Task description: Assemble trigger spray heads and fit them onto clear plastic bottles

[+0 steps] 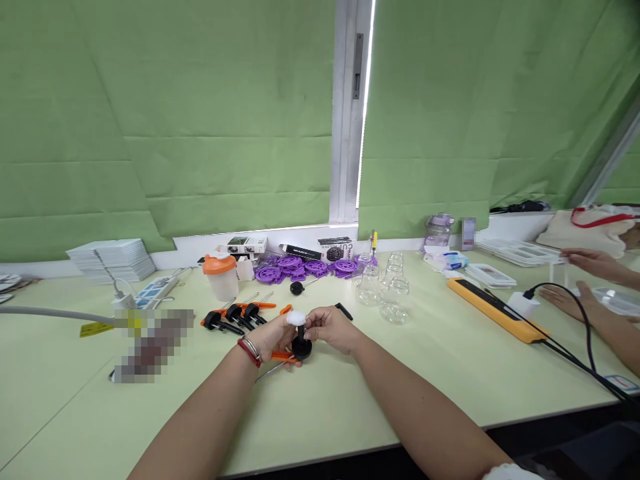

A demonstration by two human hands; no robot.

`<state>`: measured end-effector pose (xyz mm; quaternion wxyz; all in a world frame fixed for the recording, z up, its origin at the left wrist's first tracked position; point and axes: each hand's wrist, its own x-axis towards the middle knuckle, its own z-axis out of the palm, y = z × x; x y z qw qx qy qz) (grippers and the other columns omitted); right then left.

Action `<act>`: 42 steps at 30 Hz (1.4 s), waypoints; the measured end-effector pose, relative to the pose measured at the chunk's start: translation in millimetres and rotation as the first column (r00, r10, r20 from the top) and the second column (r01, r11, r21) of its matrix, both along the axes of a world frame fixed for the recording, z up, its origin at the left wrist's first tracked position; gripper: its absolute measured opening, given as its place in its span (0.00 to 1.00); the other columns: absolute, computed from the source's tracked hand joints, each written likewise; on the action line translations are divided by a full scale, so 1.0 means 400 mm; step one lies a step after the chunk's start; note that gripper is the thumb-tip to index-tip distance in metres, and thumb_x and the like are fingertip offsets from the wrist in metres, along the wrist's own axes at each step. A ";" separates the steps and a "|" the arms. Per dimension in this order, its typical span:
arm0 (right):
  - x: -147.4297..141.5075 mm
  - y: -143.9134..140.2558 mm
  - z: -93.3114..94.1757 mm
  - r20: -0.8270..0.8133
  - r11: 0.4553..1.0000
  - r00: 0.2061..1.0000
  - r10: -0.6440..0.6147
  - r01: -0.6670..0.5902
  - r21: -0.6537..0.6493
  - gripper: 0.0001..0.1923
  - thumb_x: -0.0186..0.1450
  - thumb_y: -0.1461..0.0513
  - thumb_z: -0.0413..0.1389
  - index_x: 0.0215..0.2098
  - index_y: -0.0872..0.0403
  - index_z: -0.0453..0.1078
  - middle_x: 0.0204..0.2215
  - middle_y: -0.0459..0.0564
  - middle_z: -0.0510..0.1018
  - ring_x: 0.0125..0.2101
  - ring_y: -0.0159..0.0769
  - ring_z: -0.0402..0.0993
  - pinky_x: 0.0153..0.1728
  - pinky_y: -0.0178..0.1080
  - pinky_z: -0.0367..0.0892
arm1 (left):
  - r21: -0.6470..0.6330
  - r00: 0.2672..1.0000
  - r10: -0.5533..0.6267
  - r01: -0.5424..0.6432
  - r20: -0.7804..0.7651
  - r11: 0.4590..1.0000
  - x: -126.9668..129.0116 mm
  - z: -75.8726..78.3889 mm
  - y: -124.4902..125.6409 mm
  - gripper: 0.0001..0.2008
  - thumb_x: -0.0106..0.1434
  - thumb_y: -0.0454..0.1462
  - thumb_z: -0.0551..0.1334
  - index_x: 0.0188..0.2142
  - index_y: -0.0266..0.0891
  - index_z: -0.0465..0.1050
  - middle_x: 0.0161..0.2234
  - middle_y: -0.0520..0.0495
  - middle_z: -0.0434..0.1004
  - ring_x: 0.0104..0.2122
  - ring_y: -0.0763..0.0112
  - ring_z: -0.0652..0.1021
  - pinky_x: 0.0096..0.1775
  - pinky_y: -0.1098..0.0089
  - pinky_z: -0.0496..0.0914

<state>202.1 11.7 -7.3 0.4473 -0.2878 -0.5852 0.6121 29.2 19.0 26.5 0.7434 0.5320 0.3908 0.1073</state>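
My left hand (273,337) and my right hand (333,328) meet over the middle of the pale green table (350,407). Together they hold a black pump dispenser head (301,345) with a small white piece (295,318) at its top. An orange part (283,357) and a thin tube stick out below my left hand. Just left lie several more black pump heads with orange clips (237,315). A red bracelet and a metal bangle circle my left wrist.
Clear glass jars (385,287) stand right of my hands, purple plastic discs (300,268) and small boxes behind. An orange-lidded cup (220,275), a power strip (150,291) and stacked white sheets (113,260) are left. Another person's hands (590,280) work at right near an orange bar (495,308).
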 end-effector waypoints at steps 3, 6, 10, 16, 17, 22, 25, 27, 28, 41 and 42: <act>0.002 0.001 -0.001 0.004 1.000 1.000 0.003 -0.003 -0.003 0.15 0.42 0.63 0.68 0.26 0.58 0.71 0.23 0.42 0.73 0.24 0.27 0.68 0.30 0.35 0.65 | 0.003 1.000 -0.004 0.004 -0.001 1.000 0.000 0.002 -0.001 0.28 0.50 0.57 0.57 0.41 0.40 0.62 0.26 0.49 0.69 0.23 0.61 0.75 0.18 0.71 0.62; 0.003 0.002 -0.001 -0.003 1.000 1.000 0.008 -0.008 0.005 0.16 0.41 0.63 0.69 0.27 0.57 0.72 0.23 0.42 0.72 0.25 0.27 0.68 0.31 0.35 0.65 | 0.015 1.000 -0.004 0.004 -0.003 1.000 0.001 0.003 -0.002 0.29 0.50 0.57 0.56 0.42 0.39 0.62 0.26 0.48 0.70 0.23 0.60 0.76 0.18 0.71 0.63; 0.004 -0.001 0.006 0.016 0.999 1.000 0.024 -0.025 0.041 0.15 0.46 0.60 0.67 0.29 0.57 0.74 0.23 0.42 0.72 0.24 0.27 0.66 0.29 0.35 0.64 | 0.017 1.000 -0.017 0.016 0.010 1.000 -0.001 0.001 0.000 0.29 0.50 0.57 0.56 0.42 0.38 0.63 0.26 0.47 0.71 0.22 0.62 0.75 0.17 0.71 0.63; 0.007 -0.004 0.011 0.050 0.995 0.999 0.021 -0.026 0.093 0.13 0.49 0.56 0.65 0.26 0.58 0.73 0.23 0.44 0.72 0.22 0.27 0.64 0.28 0.36 0.63 | 0.020 0.999 -0.037 0.037 0.005 0.999 -0.002 -0.001 0.001 0.28 0.50 0.56 0.55 0.42 0.37 0.64 0.31 0.43 0.73 0.22 0.63 0.75 0.17 0.70 0.64; 0.007 -0.003 0.010 0.056 0.995 0.998 0.019 -0.025 0.099 0.12 0.50 0.56 0.64 0.26 0.58 0.73 0.23 0.44 0.71 0.22 0.27 0.64 0.28 0.36 0.63 | 0.023 0.999 -0.038 0.038 0.006 0.999 -0.002 0.001 0.000 0.29 0.50 0.57 0.55 0.42 0.37 0.64 0.31 0.42 0.73 0.23 0.62 0.75 0.17 0.70 0.64; 0.003 -0.002 0.006 0.092 0.996 0.996 -0.010 0.001 0.093 0.13 0.51 0.56 0.63 0.27 0.57 0.74 0.22 0.43 0.72 0.22 0.27 0.65 0.29 0.35 0.63 | 0.007 0.998 -0.041 0.040 0.040 0.999 -0.001 0.010 -0.002 0.31 0.48 0.58 0.57 0.44 0.39 0.62 0.33 0.43 0.74 0.24 0.61 0.76 0.17 0.72 0.63; 0.002 -0.003 0.006 0.105 0.997 0.994 -0.038 0.031 0.069 0.14 0.51 0.55 0.63 0.29 0.58 0.75 0.22 0.45 0.73 0.22 0.27 0.65 0.29 0.35 0.63 | -0.041 0.997 -0.054 0.056 0.061 0.998 -0.004 0.011 0.005 0.33 0.47 0.60 0.56 0.44 0.39 0.62 0.34 0.43 0.74 0.23 0.62 0.75 0.17 0.71 0.63; 0.002 -0.002 0.004 0.101 0.998 0.994 -0.047 0.042 0.050 0.15 0.50 0.55 0.64 0.30 0.58 0.75 0.22 0.45 0.74 0.22 0.27 0.65 0.29 0.36 0.63 | -0.055 0.994 -0.062 0.066 0.086 0.996 -0.008 0.009 0.010 0.33 0.49 0.60 0.54 0.44 0.38 0.62 0.33 0.43 0.74 0.23 0.62 0.75 0.17 0.70 0.63; 0.002 -0.001 0.003 0.096 0.998 0.994 -0.051 0.047 0.045 0.15 0.50 0.55 0.64 0.30 0.59 0.75 0.22 0.45 0.74 0.22 0.27 0.65 0.29 0.36 0.63 | -0.054 0.993 -0.064 0.069 0.097 0.996 -0.010 0.008 0.011 0.32 0.50 0.60 0.54 0.44 0.38 0.62 0.33 0.43 0.74 0.23 0.61 0.76 0.17 0.70 0.63; -0.007 0.001 0.001 0.096 0.851 0.995 0.014 0.039 -0.525 0.23 0.70 0.52 0.38 0.30 0.59 0.65 0.17 0.52 0.73 0.16 0.34 0.70 0.17 0.33 0.63 | 0.585 0.971 0.232 -0.158 -0.053 0.796 0.014 0.011 -0.042 0.30 0.54 0.45 0.57 0.56 0.42 0.54 0.29 0.52 0.68 0.29 0.68 0.70 0.32 0.70 0.62; -0.011 -0.001 0.001 0.062 0.821 0.998 0.017 0.022 -0.570 0.25 0.70 0.51 0.36 0.30 0.59 0.64 0.18 0.53 0.73 0.17 0.34 0.70 0.17 0.33 0.63 | 0.664 0.959 0.254 -0.107 -0.128 0.740 0.020 0.010 -0.042 0.32 0.53 0.44 0.58 0.56 0.41 0.54 0.29 0.51 0.68 0.31 0.66 0.70 0.34 0.69 0.62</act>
